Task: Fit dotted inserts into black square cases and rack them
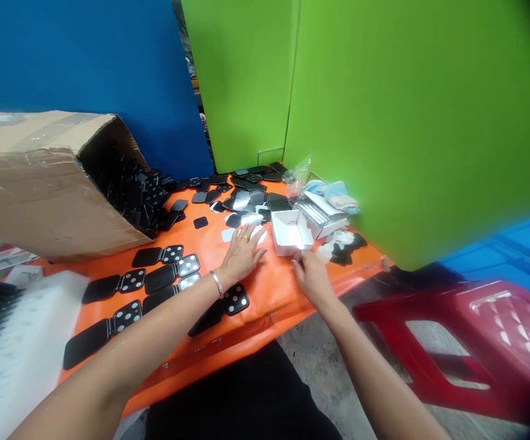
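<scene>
The table [269, 293] wears an orange sheet. On it lie black flat parts [159, 278] in loose rows (each ends in a square with round holes). Further back is a heap of black and silvery pieces [246, 198]. A tipped cardboard box [40, 189] spills more parts at the left, and a small white box [291, 235] stands open near the right edge.
</scene>
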The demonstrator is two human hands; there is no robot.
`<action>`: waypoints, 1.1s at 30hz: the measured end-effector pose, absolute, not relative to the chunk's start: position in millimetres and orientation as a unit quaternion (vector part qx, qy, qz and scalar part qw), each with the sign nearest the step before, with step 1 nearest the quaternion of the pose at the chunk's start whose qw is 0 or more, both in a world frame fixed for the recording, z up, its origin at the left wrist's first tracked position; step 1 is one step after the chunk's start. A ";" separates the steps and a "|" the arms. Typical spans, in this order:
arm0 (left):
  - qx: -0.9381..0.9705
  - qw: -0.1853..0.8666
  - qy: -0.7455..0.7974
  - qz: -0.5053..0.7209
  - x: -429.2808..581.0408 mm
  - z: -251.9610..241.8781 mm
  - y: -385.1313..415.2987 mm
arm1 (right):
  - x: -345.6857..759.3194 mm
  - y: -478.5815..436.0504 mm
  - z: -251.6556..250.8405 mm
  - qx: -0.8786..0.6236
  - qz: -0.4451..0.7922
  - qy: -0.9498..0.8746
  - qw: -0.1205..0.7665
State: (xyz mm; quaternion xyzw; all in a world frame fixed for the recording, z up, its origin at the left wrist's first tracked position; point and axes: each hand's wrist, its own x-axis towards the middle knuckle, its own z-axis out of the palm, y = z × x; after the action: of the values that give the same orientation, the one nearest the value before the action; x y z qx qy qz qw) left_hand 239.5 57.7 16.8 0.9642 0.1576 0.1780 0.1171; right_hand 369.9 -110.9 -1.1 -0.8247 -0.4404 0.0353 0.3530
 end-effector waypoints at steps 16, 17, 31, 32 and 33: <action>0.942 0.188 0.120 0.252 286.2 19.6 28.9 | 355.1 -105.7 85.7 -0.918 -0.007 -0.368 0.148; 0.945 0.185 0.113 0.246 286.5 21.4 27.7 | 357.9 -98.1 87.1 -0.923 -0.012 -0.363 0.128; 0.946 0.200 0.159 0.201 290.1 28.1 5.0 | 364.9 -148.5 45.2 -0.869 -0.132 -0.344 0.331; 0.942 0.216 0.159 0.200 293.1 27.1 3.6 | 369.3 -156.0 38.0 -0.862 -0.148 -0.325 0.359; 0.941 0.227 0.156 0.197 295.4 26.4 2.5 | 374.7 -161.4 30.3 -0.857 -0.157 -0.314 0.378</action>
State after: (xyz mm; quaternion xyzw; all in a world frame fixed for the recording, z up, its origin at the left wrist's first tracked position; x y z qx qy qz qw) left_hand 295.4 2.5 26.4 0.9408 0.1564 0.1974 0.2270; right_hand 374.7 -161.4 30.3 -0.8570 -0.3136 -0.1568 0.3776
